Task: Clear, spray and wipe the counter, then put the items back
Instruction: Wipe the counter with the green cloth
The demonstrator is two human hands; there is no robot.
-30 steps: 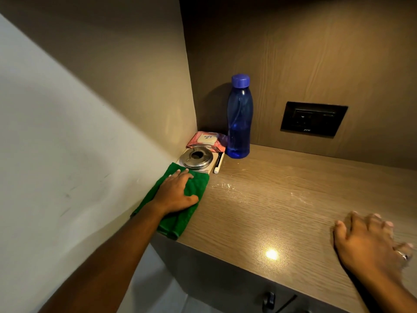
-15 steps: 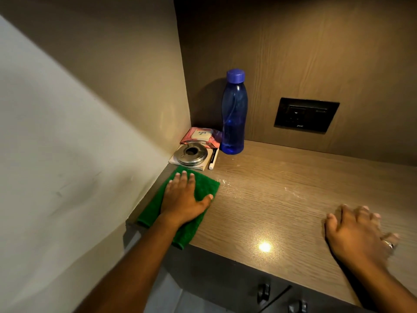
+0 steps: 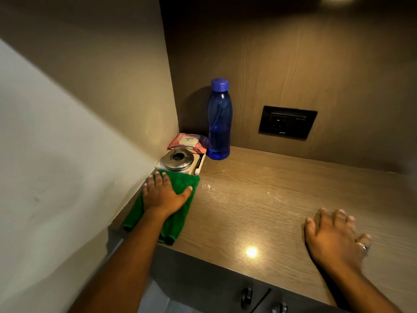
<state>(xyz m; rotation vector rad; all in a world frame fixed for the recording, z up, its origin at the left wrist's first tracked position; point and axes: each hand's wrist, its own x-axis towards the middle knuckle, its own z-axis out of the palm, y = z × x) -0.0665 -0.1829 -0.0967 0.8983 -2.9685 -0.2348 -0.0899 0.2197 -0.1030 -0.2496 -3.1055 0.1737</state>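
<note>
A folded green cloth [image 3: 178, 213] is laid flat at the left end of the wood-grain counter [image 3: 270, 199], against the wall, its edge overhanging the front.

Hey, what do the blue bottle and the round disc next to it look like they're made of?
Blue bottle: likely translucent plastic, since light shows through its glossy body; opaque screw cap. Round disc: apparently polished metal, silvery with bright reflections and a centre hole.

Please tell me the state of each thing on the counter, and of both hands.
Cloth: flat, its near edge hanging over the counter edge.
Left hand: fingers straight, pressing the cloth.
Right hand: open, resting on the counter.
Bottle: upright, capped.
Wipes pack: flap closed.
Metal ring: lying flat.
</note>
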